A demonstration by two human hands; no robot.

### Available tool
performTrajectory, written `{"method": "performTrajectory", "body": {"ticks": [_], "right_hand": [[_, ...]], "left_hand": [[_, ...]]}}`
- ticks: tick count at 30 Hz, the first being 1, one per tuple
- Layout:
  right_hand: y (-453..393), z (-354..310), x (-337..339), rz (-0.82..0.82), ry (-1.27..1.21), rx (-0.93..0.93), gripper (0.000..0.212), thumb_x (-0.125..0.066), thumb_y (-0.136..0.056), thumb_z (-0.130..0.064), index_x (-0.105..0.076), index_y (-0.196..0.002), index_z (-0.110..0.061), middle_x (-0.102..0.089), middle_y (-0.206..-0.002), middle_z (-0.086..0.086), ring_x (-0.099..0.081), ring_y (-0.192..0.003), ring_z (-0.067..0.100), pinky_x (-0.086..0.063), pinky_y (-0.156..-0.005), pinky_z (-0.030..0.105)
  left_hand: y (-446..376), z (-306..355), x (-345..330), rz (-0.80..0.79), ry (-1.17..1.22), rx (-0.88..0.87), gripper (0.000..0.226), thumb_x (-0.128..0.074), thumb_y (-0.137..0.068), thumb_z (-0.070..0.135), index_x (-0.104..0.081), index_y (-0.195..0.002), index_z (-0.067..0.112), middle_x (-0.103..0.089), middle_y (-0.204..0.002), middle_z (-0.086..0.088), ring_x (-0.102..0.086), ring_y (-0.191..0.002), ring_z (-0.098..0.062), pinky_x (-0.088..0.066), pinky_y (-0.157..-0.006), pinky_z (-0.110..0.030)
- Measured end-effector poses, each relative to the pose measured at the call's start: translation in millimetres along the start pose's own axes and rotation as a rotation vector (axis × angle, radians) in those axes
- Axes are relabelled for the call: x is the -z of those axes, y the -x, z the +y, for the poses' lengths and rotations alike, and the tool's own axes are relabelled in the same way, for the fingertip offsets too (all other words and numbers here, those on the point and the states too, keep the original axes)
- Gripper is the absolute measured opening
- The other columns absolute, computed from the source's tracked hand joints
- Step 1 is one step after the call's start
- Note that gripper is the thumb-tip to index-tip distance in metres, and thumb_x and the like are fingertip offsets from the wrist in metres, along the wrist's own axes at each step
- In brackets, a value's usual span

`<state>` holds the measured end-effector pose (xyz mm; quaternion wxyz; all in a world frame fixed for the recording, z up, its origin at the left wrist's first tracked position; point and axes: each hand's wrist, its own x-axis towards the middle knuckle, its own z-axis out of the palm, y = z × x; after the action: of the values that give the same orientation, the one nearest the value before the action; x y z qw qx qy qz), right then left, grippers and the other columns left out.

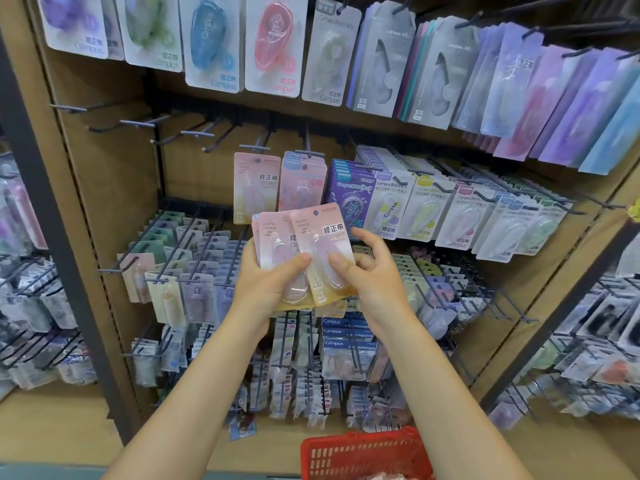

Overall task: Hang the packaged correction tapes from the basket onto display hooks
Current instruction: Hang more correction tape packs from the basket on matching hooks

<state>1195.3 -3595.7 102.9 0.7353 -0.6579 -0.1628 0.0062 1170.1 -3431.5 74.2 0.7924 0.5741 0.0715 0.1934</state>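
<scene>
**Pink tape packs held up at the shop wall**

Brown board walls are covered with dark metal hooks, and most hooks are packed tight with flat card packs. Some open room is seen on the upper left, where a row of bare hooks (138, 123) sticks out with nothing on them. One pink pack (255, 187) is hung alone in the middle row, just beside a fuller hook of pink and blue packs (302, 183). Purple packs (349, 194) hang to the right of those.

A fan of pink correction tape packs (294, 251) is held in front of the middle row. The back packs are gripped by the left hand (268, 284), with the thumb pressed on the front. The front pack is pinched by the right hand (369, 271), thumb on the clear bubble and fingers curled behind the card edge.

"PASTEL COOKIE" can be read at the top of the held cards, with big Chinese letters beside it. "Campus" is printed on many packs in the top row (211, 43) and on blue boxes (348, 332) lower down. "5" is marked on grey packs at the upper right.

Each held pack is a stiff card, pink fading to yellow at the bottom, with a smooth, clear oval bubble on it.

A red plastic basket (363, 455) with slotted sides is seen at the bottom edge, below the right arm
</scene>
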Motion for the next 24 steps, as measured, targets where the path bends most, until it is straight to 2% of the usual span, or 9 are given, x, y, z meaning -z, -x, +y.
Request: {"method": "performTrajectory", "body": {"ticks": [2, 5, 8, 10, 14, 16, 19, 24], "right_hand": [[-2, -1, 3, -0.03, 0.027, -0.027, 0.039, -0.075, -0.089, -0.015, -0.061, -0.126, -0.016, -0.077, -0.108, 0.008, -0.074, -0.096, 0.025, -0.06, -0.081, 0.037], [-5, -2, 7, -0.084, 0.078, -0.056, 0.025, -0.072, -0.092, -0.017, -0.065, -0.115, -0.011, -0.078, -0.105, 0.006, -0.074, -0.093, 0.022, -0.059, -0.076, 0.034], [-11, -1, 3, -0.054, 0.145, 0.014, 0.021, -0.07, -0.095, -0.017, -0.062, -0.114, -0.014, -0.078, -0.103, 0.005, -0.075, -0.093, 0.021, -0.06, -0.08, 0.038], [-20, 1, -3, -0.004, 0.171, 0.073, 0.018, -0.07, -0.096, -0.019, -0.062, -0.112, -0.02, -0.078, -0.104, 0.003, -0.074, -0.097, 0.022, -0.059, -0.086, 0.043], [-42, 2, -31, -0.002, 0.184, 0.107, 0.016, -0.069, -0.096, -0.018, -0.064, -0.109, -0.026, -0.078, -0.103, 0.0, -0.074, -0.094, 0.015, -0.057, -0.077, 0.029], [-52, 3, -53, -0.037, 0.189, 0.112, 0.016, -0.07, -0.096, -0.019, -0.064, -0.108, -0.028, -0.078, -0.104, 0.0, -0.074, -0.094, 0.015, -0.057, -0.077, 0.028], [-64, 3, -85, -0.054, 0.175, 0.131, 0.015, -0.069, -0.096, -0.018, -0.064, -0.108, -0.027, -0.076, -0.104, -0.002, -0.073, -0.09, 0.007, -0.056, -0.072, 0.019], [-83, 4, -111, 0.004, 0.189, 0.117, 0.021, -0.068, -0.097, -0.029, -0.061, -0.117, -0.026, -0.071, -0.111, -0.012, -0.068, -0.099, 0.003, -0.051, -0.075, 0.016]], "left_hand": [[-1, 0, -1, 0.0, -0.023, -0.017, 0.069, -0.085, -0.082, 0.014, -0.048, -0.139, 0.025, -0.068, -0.123, 0.005, -0.071, -0.106, -0.012, -0.06, -0.073, -0.024], [-2, 2, 0, 0.013, -0.03, -0.019, 0.069, -0.086, -0.082, 0.016, -0.048, -0.139, 0.026, -0.068, -0.123, 0.005, -0.071, -0.107, -0.013, -0.06, -0.078, -0.029], [-7, 5, 9, 0.034, -0.026, -0.017, 0.058, -0.086, -0.082, 0.017, -0.052, -0.127, 0.033, -0.069, -0.122, 0.004, -0.071, -0.107, -0.015, -0.06, -0.085, -0.037], [-9, 9, 21, 0.058, -0.033, -0.024, 0.052, -0.085, -0.083, 0.018, -0.053, -0.12, 0.037, -0.068, -0.12, 0.005, -0.071, -0.105, -0.014, -0.059, -0.083, -0.035], [-11, 16, 54, 0.108, -0.04, -0.026, 0.057, -0.084, -0.084, 0.02, -0.051, -0.129, 0.032, -0.068, -0.119, 0.006, -0.069, -0.102, -0.012, -0.056, -0.077, -0.03], [-11, 20, 67, 0.113, -0.034, -0.031, 0.056, -0.084, -0.083, 0.02, -0.051, -0.126, 0.034, -0.068, -0.118, 0.007, -0.07, -0.103, -0.013, -0.057, -0.076, -0.03], [-11, 22, 81, 0.119, -0.033, -0.045, 0.061, -0.084, -0.082, 0.022, -0.051, -0.132, 0.031, -0.069, -0.12, 0.006, -0.07, -0.106, -0.014, -0.058, -0.077, -0.029], [-16, 25, 91, 0.125, -0.036, -0.047, 0.062, -0.084, -0.082, 0.025, -0.051, -0.133, 0.034, -0.069, -0.122, 0.008, -0.07, -0.108, -0.013, -0.058, -0.083, -0.032]]}}
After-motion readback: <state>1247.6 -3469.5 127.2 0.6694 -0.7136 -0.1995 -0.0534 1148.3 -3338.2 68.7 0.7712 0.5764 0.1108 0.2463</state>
